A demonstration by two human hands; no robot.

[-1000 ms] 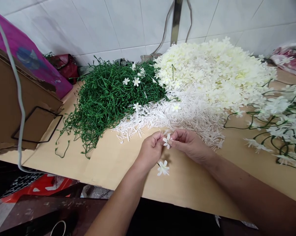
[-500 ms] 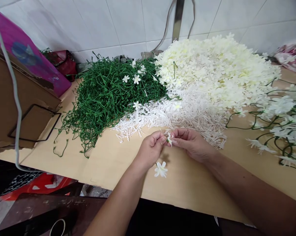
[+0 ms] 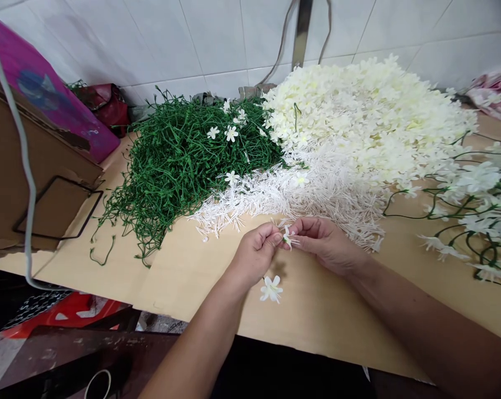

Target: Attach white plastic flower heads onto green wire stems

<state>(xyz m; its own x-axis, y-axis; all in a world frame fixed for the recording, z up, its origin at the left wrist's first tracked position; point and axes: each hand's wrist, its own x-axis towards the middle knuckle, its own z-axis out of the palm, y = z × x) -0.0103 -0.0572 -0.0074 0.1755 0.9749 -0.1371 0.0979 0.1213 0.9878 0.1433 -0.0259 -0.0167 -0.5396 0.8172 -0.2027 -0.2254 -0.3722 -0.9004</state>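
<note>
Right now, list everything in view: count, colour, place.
stem pile: one, green, centre-left
petal pile: one, cream, back right
strand pile: one, white, centre
stemmed flowers: several, white, right
loose flowers: several, white, on stem pile
held flower: one, white, between hands
lower flower: one, white, low centre
box: one, brown, left
bag: one, magenta, behind box
pouch: one, red, back left
cloth: one, pink-white, back right
thick cable: one, grey, left
table: one, tan, beneath
left hand: one, bare, centre
right hand: one, bare, centre
</note>
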